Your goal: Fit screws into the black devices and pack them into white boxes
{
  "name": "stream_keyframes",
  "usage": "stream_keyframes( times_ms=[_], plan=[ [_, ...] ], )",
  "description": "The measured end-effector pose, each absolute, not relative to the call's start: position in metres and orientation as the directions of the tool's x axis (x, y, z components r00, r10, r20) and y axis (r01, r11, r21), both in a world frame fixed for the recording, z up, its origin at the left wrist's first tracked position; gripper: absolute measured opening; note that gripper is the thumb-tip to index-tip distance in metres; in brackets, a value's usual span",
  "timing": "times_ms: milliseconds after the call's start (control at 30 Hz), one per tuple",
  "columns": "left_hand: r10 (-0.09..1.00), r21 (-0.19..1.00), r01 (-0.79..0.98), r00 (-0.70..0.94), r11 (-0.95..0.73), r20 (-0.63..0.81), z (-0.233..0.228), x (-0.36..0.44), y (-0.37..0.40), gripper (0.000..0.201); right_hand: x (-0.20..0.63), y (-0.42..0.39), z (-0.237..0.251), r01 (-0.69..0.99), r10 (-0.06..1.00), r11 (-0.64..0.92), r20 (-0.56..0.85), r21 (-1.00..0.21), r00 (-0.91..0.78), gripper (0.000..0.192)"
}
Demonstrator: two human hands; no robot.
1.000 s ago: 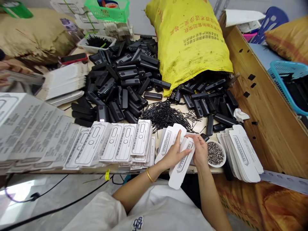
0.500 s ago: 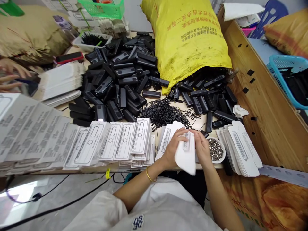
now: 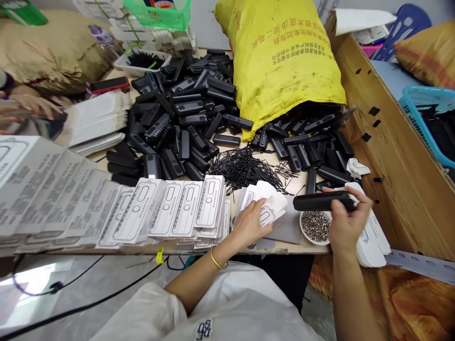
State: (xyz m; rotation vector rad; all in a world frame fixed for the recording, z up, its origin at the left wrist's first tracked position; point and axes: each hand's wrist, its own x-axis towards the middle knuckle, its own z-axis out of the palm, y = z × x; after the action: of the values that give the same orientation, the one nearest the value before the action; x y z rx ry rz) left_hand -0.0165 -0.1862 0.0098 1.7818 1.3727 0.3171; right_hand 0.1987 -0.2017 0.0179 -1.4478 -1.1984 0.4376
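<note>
My right hand (image 3: 346,222) grips a long black plastic bar (image 3: 322,201), held level above a small white bowl of metal screws (image 3: 314,226). My left hand (image 3: 250,225) lies flat on a white printed card sleeve (image 3: 265,208) at the table's front edge, pressing it onto a small pile of similar sleeves. A stack of flat white sleeves (image 3: 373,237) lies under and right of my right hand. Loose thin black pins (image 3: 245,168) are heaped just beyond both hands.
A big heap of black bars (image 3: 185,113) covers the table's middle, spilling from a yellow sack (image 3: 280,57). Rows of printed sleeves (image 3: 106,213) run along the front left. Another person's hand (image 3: 21,111) is at far left. A wooden board (image 3: 387,151) walls the right side.
Both hands were folding one white sleeve together. Now the left hand has laid it on the pile, and the right hand has moved right and picked up a black bar.
</note>
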Motion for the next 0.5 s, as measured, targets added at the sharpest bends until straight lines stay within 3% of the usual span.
stream_keyframes(
  times_ms=[67,133,200,267,333,500],
  plan=[
    [0.866,0.783,0.613,0.444,-0.107,-0.23,0.012,-0.014,-0.187,0.068,0.193,-0.203,0.032,0.247,0.837,0.193,0.291,-0.95,0.463,0.042],
    [0.861,0.852,0.507,0.484,-0.131,-0.155,0.015,-0.011,-0.188,0.068,0.184,-0.201,0.036,0.244,0.938,0.145,0.211,-0.959,0.274,0.033],
    [0.884,0.902,0.421,0.452,-0.098,-0.115,0.017,-0.009,-0.188,0.066,0.179,-0.19,0.028,0.322,0.984,0.089,0.134,-0.942,0.118,0.028],
    [0.915,0.925,0.377,0.387,-0.045,-0.114,0.017,-0.008,-0.188,0.063,0.18,-0.171,0.01,0.432,0.983,0.028,0.104,-0.901,0.154,0.041],
    [0.933,0.937,0.35,0.342,-0.014,-0.113,0.017,-0.008,-0.189,0.062,0.183,-0.148,-0.012,0.613,0.974,-0.053,0.094,-0.788,0.206,0.036],
    [0.953,0.981,0.194,0.298,-0.007,-0.052,0.017,0.0,-0.192,0.066,0.189,-0.108,-0.05,0.672,0.977,-0.001,0.143,-0.74,0.158,0.038]
  ],
)
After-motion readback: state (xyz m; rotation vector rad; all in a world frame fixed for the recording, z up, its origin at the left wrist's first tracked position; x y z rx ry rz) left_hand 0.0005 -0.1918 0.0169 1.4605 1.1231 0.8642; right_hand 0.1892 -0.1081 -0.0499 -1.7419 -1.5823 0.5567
